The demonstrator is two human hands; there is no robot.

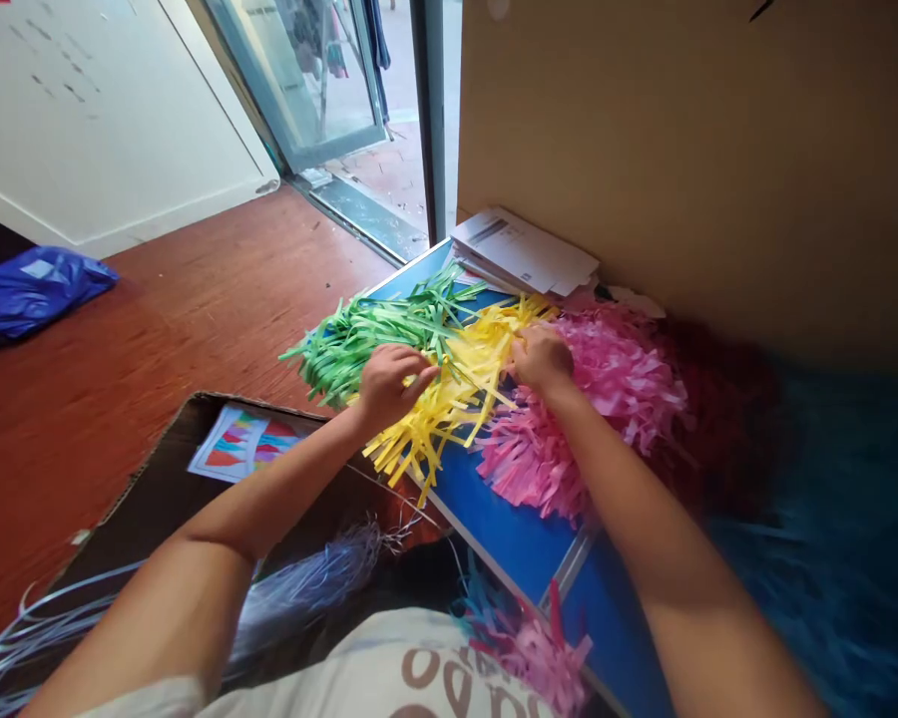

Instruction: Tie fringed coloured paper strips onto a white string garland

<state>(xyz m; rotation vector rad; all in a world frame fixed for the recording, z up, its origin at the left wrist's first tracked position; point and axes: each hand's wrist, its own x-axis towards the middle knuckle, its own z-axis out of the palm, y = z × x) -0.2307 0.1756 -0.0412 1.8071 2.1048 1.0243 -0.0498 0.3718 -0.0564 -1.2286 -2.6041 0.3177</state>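
Note:
A yellow paper tassel (468,374) lies spread across the blue table (486,489), its cut strips fanning towards the front edge. My left hand (393,384) is curled at its left side, fingers closed around yellow strips and thumb pointing right; the fingertips are partly hidden. On the other side, my right hand (543,359) pinches the yellow strips near their far end. Green paper fringe (366,339) lies beyond my left hand and overlaps the yellow. Pink paper fringe (618,374) is heaped beside and under my right wrist.
White papers (524,249) are stacked at the table's far end against the wall. Dark red fringe (733,429) and blue fringe (830,578) lie to the right. A cardboard box (150,499) at lower left holds a printed picture card (246,444) and pale ribbon strands (306,588). A blue bag (37,289) lies on the floor.

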